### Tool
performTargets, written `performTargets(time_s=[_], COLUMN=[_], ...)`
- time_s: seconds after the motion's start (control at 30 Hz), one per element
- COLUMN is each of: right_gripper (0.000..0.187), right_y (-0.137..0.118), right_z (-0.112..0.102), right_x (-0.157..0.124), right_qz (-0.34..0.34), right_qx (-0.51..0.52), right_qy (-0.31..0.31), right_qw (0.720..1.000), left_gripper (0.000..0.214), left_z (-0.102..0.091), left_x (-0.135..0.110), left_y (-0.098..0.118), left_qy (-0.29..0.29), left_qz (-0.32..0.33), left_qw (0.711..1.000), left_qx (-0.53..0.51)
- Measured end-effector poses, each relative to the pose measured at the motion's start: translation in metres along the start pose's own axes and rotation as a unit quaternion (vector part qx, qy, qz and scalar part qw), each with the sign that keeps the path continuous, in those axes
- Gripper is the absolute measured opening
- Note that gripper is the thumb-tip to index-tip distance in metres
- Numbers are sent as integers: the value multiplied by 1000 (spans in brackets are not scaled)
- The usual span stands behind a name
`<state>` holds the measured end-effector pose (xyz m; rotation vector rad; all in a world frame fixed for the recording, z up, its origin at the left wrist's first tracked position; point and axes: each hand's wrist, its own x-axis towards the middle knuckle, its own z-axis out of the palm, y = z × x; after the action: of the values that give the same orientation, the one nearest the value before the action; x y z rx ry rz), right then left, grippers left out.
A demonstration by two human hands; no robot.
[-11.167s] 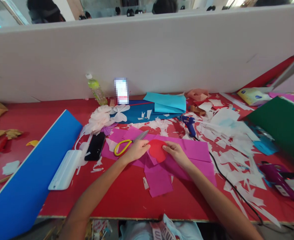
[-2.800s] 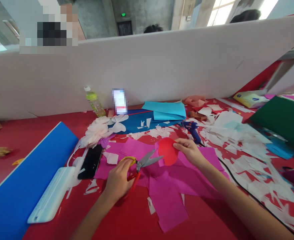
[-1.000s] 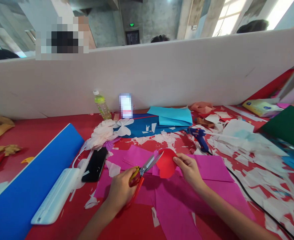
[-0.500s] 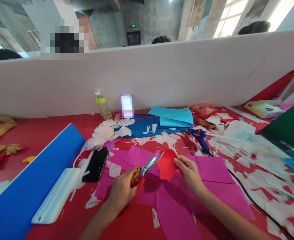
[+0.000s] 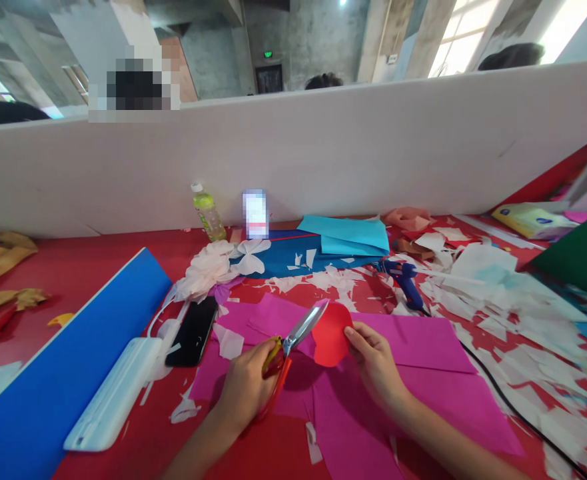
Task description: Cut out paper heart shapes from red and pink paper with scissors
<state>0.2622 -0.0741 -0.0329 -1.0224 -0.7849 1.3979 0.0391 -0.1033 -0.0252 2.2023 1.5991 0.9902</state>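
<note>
My left hand is wrapped round the handles of a pair of scissors with one yellow and one red handle. The metal blades point up and to the right, their tips at the left edge of a red paper piece. That piece is rounded, with a small notch low on its left side. Its right edge is pinched between the thumb and fingers of my right hand. Below both hands, magenta paper sheets lie overlapping on the red table.
A blue glue gun trails a black cord on the right, among white paper scraps. Left are a black phone, a white power strip and a blue board. A bottle and pale paper flower sit behind.
The red paper has turned slightly in my right hand and its lower edge sits a little lower. My left hand still holds the scissors in nearly the same place.
</note>
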Motion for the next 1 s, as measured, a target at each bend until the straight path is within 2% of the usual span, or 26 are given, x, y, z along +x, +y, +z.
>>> performTargets(time_s=[0.17,0.33,0.53,0.8,1.0], right_gripper=[29,32,31,26,34], right_y=[1,-1,0,6,-5], right_z=[2,2,-1,-13,-12], right_x=[-2,-2,0,6,4], right_qz=[20,28,-1,-38,-58], right_qx=[33,34,7,-35,-89], right_qy=[-1,9,4,-28,-30], right_qw=[999,999,1000,998,994], left_gripper=[24,25,29,43,50], left_z=[-4,-1,2,-4,-4], left_x=[1,0,-1,-4,-2], left_y=[6,3,1,-2,-5], left_qy=[-2,-6,-2,-5,-24], left_qz=[-15,-10,17,4,23], left_qw=[1000,1000,998,997,994], left_qx=[-8,5,54,79,104])
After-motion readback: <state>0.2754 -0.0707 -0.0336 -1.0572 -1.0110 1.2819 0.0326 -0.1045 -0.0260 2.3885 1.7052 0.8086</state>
